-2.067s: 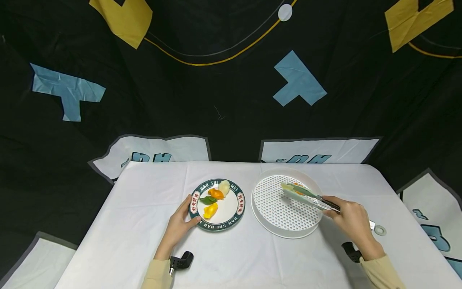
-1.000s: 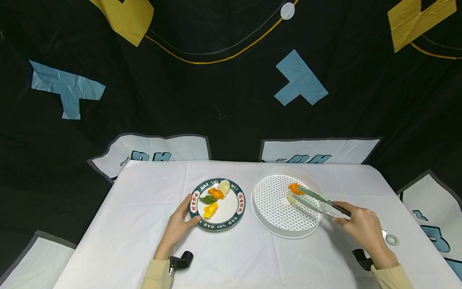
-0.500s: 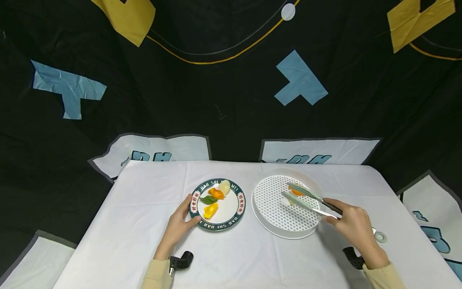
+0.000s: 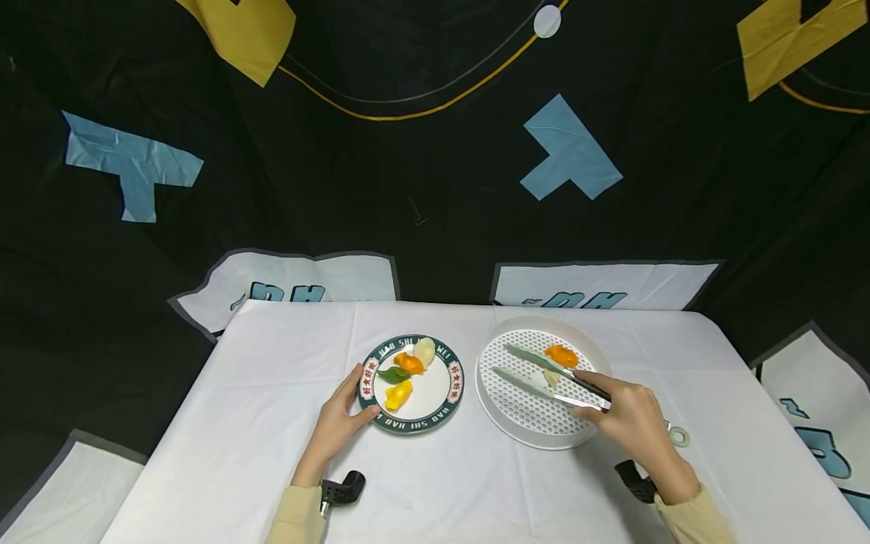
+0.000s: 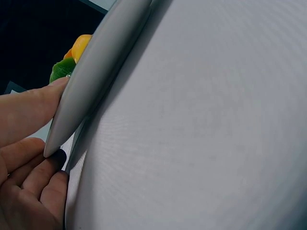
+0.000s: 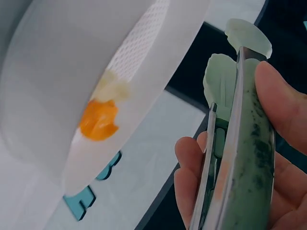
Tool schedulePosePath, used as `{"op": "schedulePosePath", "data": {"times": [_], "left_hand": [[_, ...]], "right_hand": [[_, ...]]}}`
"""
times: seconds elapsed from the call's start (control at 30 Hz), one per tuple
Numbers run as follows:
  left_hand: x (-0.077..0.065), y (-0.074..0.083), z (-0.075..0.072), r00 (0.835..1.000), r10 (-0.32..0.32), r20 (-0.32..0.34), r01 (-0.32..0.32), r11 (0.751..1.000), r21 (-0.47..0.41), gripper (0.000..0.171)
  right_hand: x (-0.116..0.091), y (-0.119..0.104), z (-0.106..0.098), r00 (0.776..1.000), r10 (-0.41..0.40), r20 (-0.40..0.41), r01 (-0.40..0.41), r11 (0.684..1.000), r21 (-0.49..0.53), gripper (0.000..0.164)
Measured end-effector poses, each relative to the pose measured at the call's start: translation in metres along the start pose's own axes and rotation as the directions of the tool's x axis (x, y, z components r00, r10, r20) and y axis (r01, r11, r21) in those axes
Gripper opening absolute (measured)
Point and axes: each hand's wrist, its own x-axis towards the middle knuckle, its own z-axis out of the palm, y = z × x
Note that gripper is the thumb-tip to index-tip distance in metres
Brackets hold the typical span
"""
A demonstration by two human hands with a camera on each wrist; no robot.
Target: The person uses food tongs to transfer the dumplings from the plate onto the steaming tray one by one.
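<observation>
My left hand [image 4: 343, 417] grips the left rim of a round plate [image 4: 442, 414] with a green patterned border, thumb on top and fingers at its edge in the left wrist view. On the plate lie a yellow piece [image 4: 398, 395], a green leafy piece [image 4: 393, 375], an orange piece [image 4: 408, 363] and a pale piece [image 4: 424, 350]. My right hand [image 4: 635, 419] holds green-tipped tongs [image 4: 533, 355], their tips spread apart over a white round perforated tray [image 4: 506, 423]. In it, another orange piece [image 4: 562, 355] and a pale piece [image 4: 550, 378], partly covered by the tongs, lie close together.
A white cloth covers the table [image 4: 435, 499]. The tray stands right of the plate with a gap between them. Behind the table hangs a black curtain [image 4: 435, 219] with blue and yellow shapes.
The tongs have moved left across the tray, uncovering the orange piece, which stays there with the pale piece. My left hand and the plate hold their place.
</observation>
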Motion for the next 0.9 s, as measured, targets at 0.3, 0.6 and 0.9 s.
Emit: {"op": "schedulePosePath", "data": {"times": [0.3,0.6,0.9], "left_hand": [[0.000,-0.001,0.001,1.000,-0.003,0.005,0.003,1.000,-0.003,0.082],[0.001,-0.001,0.001,1.000,-0.009,-0.001,0.009,1.000,0.010,0.082],[0.001,-0.001,0.001,1.000,-0.004,-0.008,0.005,1.000,0.007,0.082]], "right_hand": [[0.004,-0.021,0.015,0.997,-0.031,0.064,0.027,0.998,0.063,0.055],[0.007,-0.044,0.035,0.989,-0.124,0.082,0.117,0.989,0.086,0.055],[0.017,-0.066,0.055,0.978,-0.160,0.131,0.146,0.983,0.110,0.055]]}}
